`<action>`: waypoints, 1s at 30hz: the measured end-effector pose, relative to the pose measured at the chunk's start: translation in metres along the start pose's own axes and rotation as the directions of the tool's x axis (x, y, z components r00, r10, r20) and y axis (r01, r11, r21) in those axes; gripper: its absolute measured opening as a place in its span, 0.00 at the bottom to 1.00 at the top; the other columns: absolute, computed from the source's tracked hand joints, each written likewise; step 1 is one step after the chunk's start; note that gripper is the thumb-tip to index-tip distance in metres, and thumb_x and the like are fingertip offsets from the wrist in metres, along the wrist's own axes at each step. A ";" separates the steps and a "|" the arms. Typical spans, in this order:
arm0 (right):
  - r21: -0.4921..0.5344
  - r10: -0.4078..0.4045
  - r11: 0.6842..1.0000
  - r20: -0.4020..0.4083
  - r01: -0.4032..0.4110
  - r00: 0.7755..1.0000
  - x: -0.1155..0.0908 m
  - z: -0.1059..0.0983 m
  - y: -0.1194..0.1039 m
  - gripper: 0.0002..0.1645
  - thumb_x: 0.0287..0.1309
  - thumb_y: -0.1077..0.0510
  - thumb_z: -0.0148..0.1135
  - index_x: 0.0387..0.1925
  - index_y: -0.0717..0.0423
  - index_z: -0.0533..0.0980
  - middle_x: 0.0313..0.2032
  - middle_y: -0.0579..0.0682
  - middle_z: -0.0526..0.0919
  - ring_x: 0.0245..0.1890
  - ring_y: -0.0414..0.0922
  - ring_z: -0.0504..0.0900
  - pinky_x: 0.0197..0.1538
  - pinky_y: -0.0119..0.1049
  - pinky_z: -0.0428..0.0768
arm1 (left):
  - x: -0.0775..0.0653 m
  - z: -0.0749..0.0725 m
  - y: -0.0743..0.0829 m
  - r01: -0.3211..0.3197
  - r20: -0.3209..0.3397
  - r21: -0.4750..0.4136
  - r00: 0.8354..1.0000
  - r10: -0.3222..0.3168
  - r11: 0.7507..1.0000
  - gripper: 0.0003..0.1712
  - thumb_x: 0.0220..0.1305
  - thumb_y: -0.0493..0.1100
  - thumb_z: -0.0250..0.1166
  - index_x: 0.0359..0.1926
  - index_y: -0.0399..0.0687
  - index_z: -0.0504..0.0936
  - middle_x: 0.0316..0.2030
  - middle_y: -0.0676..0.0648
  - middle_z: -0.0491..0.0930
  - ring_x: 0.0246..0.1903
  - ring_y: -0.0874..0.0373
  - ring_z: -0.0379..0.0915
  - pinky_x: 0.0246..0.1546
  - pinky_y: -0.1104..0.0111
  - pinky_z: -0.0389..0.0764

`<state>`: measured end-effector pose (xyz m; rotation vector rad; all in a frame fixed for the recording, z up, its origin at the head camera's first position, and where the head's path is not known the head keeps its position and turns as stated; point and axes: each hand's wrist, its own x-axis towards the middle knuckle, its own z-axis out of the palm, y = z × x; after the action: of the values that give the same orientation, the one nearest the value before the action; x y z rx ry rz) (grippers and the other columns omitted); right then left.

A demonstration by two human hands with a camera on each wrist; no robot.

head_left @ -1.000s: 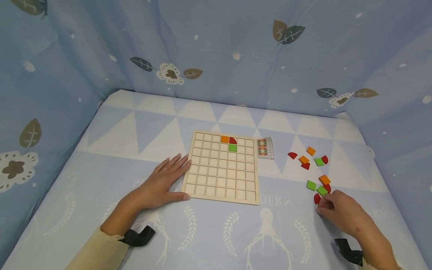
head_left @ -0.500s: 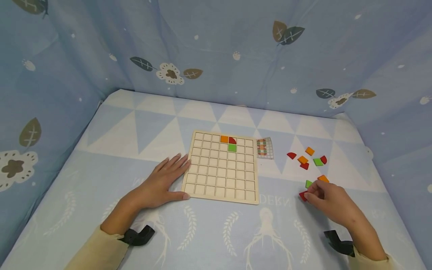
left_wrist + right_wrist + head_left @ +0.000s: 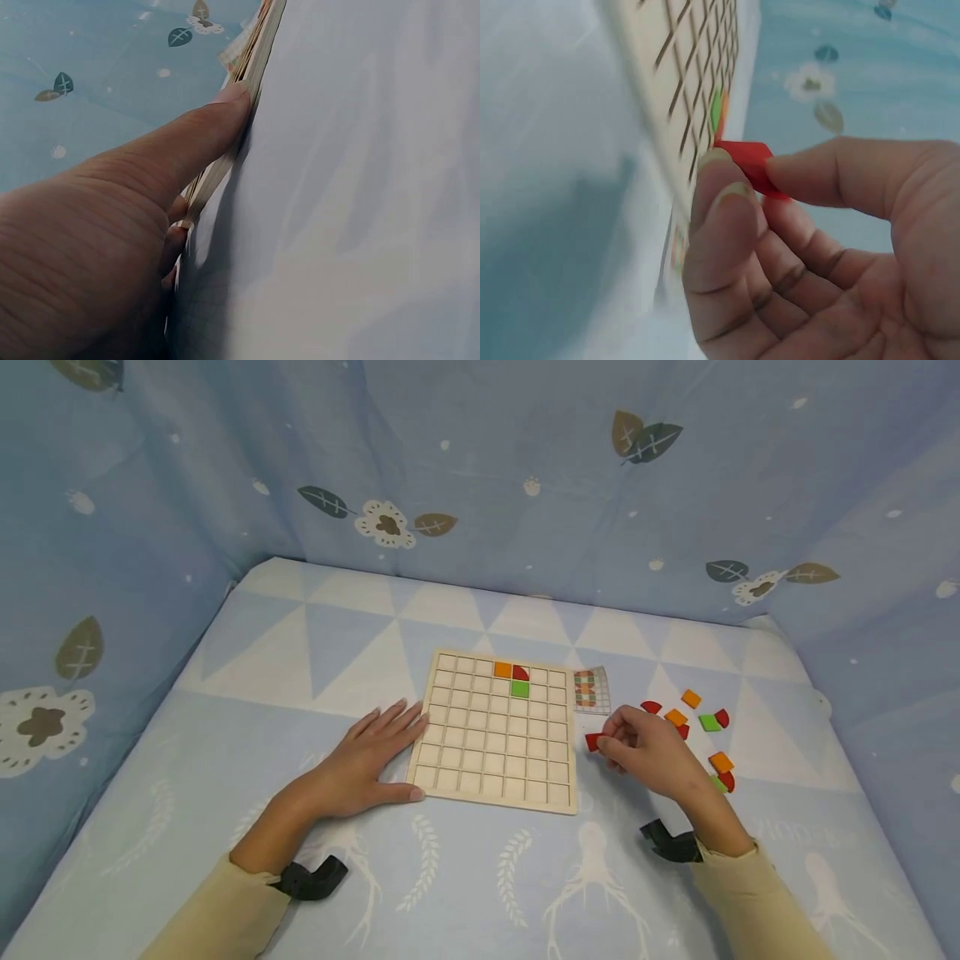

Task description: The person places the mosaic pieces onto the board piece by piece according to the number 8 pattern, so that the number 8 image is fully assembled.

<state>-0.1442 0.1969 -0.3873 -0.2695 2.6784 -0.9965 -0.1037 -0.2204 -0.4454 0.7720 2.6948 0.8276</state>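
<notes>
A square wooden grid board (image 3: pixel 480 764) lies on the table. Near its far edge sit an orange square tile (image 3: pixel 502 669), a red quarter-circle tile (image 3: pixel 521 673) and a green square tile (image 3: pixel 520 689). My left hand (image 3: pixel 363 764) rests spread along the board's left side, with fingertips and thumb at its edge; in the left wrist view the thumb (image 3: pixel 187 142) lies against the side. Just right of the board, my right hand (image 3: pixel 652 750) pinches a red tile (image 3: pixel 748 161) between thumb and fingers, which partly hide its outline.
A small printed pattern card (image 3: pixel 592 690) lies at the board's upper right. Further right are several loose tiles, among them an orange square (image 3: pixel 691 698), a green square (image 3: pixel 709 722) and a red quarter circle (image 3: pixel 651 706). A patterned curtain (image 3: pixel 480 468) closes off the back and sides.
My right hand has picked up a red tile from the loose tiles at right and carried it left to beside the board. My left hand has stayed on the board's edge.
</notes>
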 end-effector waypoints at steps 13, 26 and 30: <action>0.074 -0.068 0.995 0.021 0.066 0.997 0.068 0.034 -0.039 0.07 0.72 0.56 0.63 0.39 0.57 0.80 0.29 0.53 0.82 0.27 0.49 0.80 0.32 0.40 0.78 | 0.001 0.002 -0.004 -0.010 0.000 0.003 1.000 0.010 1.000 0.58 0.65 0.64 0.71 0.84 0.46 0.53 0.83 0.46 0.45 0.82 0.46 0.32 0.78 0.45 0.35; -0.057 -0.014 0.998 0.054 0.017 0.998 0.090 0.052 -0.046 0.14 0.73 0.55 0.57 0.33 0.56 0.83 0.26 0.50 0.84 0.24 0.46 0.78 0.28 0.39 0.75 | 0.000 0.000 -0.003 -0.016 -0.002 -0.008 1.000 0.016 1.000 0.58 0.65 0.62 0.72 0.83 0.45 0.53 0.83 0.45 0.45 0.82 0.45 0.32 0.78 0.46 0.35; -0.108 -0.029 0.993 0.064 0.035 0.998 0.092 0.051 -0.048 0.15 0.73 0.56 0.57 0.31 0.57 0.82 0.27 0.50 0.83 0.23 0.46 0.76 0.28 0.39 0.73 | 0.000 -0.001 -0.002 -0.014 0.002 -0.006 1.000 0.014 1.000 0.58 0.65 0.62 0.73 0.83 0.44 0.53 0.83 0.44 0.44 0.82 0.45 0.32 0.78 0.46 0.35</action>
<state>-0.2115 0.1059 -0.4095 -0.3607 2.6840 -0.8371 -0.1051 -0.2223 -0.4464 0.7904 2.6869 0.8373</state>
